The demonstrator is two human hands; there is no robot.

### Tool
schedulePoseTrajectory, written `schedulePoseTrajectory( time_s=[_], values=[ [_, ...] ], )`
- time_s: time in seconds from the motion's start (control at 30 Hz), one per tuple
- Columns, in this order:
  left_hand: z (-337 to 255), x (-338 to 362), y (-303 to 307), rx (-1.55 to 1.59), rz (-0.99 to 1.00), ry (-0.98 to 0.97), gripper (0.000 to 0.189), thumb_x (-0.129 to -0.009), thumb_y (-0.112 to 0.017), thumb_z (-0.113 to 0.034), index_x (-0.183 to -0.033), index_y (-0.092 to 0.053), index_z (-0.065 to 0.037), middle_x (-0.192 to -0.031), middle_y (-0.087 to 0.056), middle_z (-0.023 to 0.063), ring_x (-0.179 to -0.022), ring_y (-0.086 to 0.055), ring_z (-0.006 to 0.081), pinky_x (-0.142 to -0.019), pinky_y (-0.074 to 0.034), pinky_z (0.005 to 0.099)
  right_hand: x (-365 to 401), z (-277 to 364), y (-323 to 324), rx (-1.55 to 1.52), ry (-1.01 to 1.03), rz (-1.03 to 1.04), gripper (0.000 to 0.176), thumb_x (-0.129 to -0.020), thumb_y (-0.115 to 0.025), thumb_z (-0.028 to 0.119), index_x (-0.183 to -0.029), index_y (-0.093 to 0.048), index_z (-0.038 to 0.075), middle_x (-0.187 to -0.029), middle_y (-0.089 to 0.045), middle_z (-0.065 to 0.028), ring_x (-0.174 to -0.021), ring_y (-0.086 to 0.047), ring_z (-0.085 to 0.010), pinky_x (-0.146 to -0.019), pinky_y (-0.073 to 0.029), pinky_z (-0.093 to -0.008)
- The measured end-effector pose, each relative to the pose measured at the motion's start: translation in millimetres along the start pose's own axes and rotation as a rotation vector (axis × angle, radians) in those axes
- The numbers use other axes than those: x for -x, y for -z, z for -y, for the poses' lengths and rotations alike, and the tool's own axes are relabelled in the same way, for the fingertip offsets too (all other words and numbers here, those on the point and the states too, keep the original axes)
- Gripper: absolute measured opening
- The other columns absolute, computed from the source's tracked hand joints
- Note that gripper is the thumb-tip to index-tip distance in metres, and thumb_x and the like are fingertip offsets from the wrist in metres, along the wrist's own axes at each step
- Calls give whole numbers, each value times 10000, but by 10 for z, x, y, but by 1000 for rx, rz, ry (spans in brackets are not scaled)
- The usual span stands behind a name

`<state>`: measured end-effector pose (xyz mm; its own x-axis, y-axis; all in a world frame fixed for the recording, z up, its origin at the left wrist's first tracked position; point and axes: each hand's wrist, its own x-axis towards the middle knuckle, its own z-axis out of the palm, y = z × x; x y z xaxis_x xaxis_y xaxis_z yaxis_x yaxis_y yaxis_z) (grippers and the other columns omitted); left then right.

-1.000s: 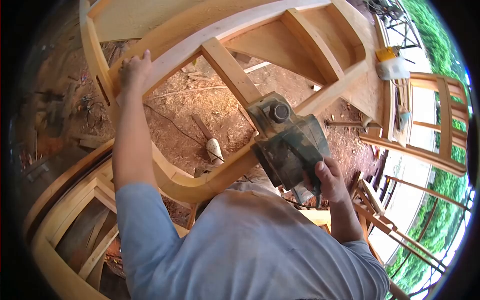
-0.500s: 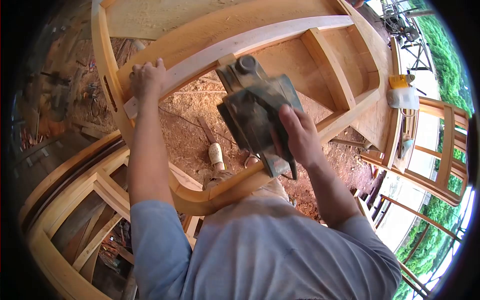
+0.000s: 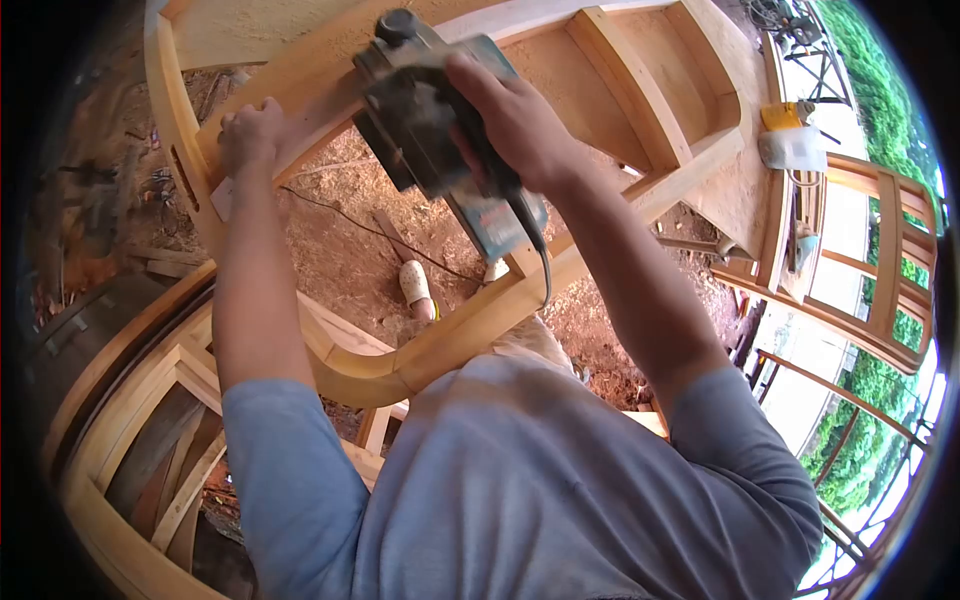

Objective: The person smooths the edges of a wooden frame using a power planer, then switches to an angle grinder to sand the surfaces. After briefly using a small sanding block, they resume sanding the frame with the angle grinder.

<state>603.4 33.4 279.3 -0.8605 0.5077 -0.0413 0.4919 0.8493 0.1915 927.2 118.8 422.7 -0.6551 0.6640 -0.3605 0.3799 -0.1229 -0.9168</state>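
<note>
My right hand (image 3: pixel 515 120) grips the handle of a dusty green electric planer (image 3: pixel 425 115), which rests on the cross slat near the upper curved rail of a light wooden frame (image 3: pixel 430 345). Its black cord (image 3: pixel 545 270) hangs down from the rear. My left hand (image 3: pixel 250 135) is pressed flat on the upper rail of the frame, to the left of the planer, fingers spread over the wood.
Sawdust-covered ground with a foot in a pale shoe (image 3: pixel 413 285) shows through the frame. Another curved wooden frame (image 3: pixel 130 420) lies at lower left. Wooden chair frames (image 3: pixel 880 260) and a yellow-and-white container (image 3: pixel 790 140) stand at right.
My right hand has pushed the planer along the slat, away from me toward the upper rail. My left hand stays on the rail.
</note>
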Motion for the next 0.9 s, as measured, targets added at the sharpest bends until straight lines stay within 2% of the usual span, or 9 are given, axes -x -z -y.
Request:
schedulePoseTrajectory(
  time_s=[0.17,0.23,0.3,0.47,0.6,0.67,0.73,0.87,0.9],
  values=[
    [-81,115,173,80,87,51,563,-908,-408,-441,-1226,-661,-51,-1273,-628,215,-1187,-592,395,-1005,-467,490,1183,-400,266,-28,-148,32,608,-1022,-407,566,-898,-618,9,-645,-595,-36,-536,-529,-114,-526,-414,-249],
    [-126,183,216,90,96,102,551,-904,-414,-441,-1212,-662,-58,-1242,-649,215,-1163,-611,391,-993,-474,491,1666,-605,375,-179,-182,60,510,-1018,-489,501,-1012,-589,1,-695,-568,-7,-585,-512,-80,-528,-402,-252],
    [-136,226,229,84,105,99,545,-903,-414,-435,-1208,-664,-59,-1246,-648,210,-1169,-608,393,-992,-475,491,2098,-848,459,-221,-113,71,584,-992,-514,538,-1118,-577,-30,-705,-564,-14,-584,-499,-83,-531,-394,-245],
    [-184,285,302,53,132,108,517,-899,-417,-408,-1187,-676,-66,-1258,-644,206,-1183,-602,393,-999,-473,490,2625,-1017,609,-263,-150,85,746,-948,-557,586,-1278,-535,-83,-743,-573,-26,-594,-508,-85,-527,-392,-234],
    [-238,302,342,50,140,134,502,-897,-419,-391,-1174,-683,-66,-1246,-648,210,-1175,-607,393,-996,-478,487,2275,-891,463,-287,-133,53,697,-953,-562,570,-1209,-554,-78,-722,-569,-22,-593,-510,-84,-521,-393,-237],
    [-223,287,322,52,146,134,499,-896,-421,-389,-1169,-685,-65,-1237,-652,212,-1168,-612,394,-991,-482,486,1888,-787,391,-244,-86,65,595,-981,-536,532,-1101,-570,-49,-715,-569,-22,-588,-512,-81,-517,-397,-241],
    [-226,291,321,49,146,122,497,-893,-424,-384,-1165,-686,-62,-1220,-661,211,-1153,-620,396,-982,-490,481,1484,-496,258,-211,-144,9,506,-1008,-507,489,-983,-573,-12,-701,-565,-12,-569,-508,-78,-510,-399,-247],
    [-248,293,347,60,155,144,490,-890,-428,-379,-1159,-688,-62,-1218,-665,203,-1146,-624,394,-971,-494,487,615,-187,70,-58,-91,-23,557,-1003,-498,516,-826,-618,3,-576,-568,-18,-505,-532,-93,-504,-421,-262],
    [-215,260,303,74,159,146,489,-882,-435,-379,-1154,-694,-66,-1212,-668,202,-1141,-628,391,-968,-495,484,409,-116,31,-14,-84,-16,560,-1011,-472,525,-867,-621,5,-564,-559,-23,-487,-534,-99,-487,-423,-260]
  ],
)
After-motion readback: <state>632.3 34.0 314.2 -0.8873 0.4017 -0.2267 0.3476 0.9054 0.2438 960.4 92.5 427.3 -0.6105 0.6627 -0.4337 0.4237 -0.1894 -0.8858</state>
